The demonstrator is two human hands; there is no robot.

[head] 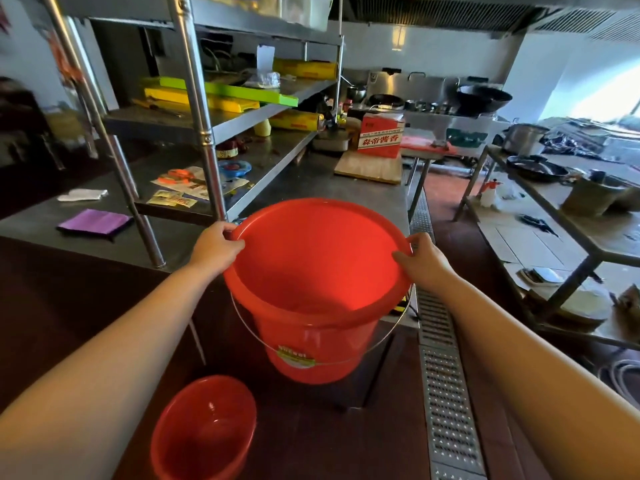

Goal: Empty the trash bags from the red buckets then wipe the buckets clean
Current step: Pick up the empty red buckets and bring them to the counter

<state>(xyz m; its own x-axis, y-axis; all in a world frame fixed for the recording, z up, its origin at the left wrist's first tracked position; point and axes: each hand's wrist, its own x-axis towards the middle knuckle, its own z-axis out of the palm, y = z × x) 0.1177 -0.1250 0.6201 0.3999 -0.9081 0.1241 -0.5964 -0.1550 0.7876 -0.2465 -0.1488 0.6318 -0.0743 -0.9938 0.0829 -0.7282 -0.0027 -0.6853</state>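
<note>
Left hand and right hand grip the light, stiff bucket rim at nine and three o'clock.

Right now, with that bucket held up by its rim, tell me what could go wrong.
1. Both hands, left and right, grip only the rim of the bucket; it hangs in the air and could slip or tip.
2. The second bucket stands on the floor just below; setting the held one down blind might knock it over.
3. The wire handle hangs loose and may snag on the counter edge close behind.
</note>
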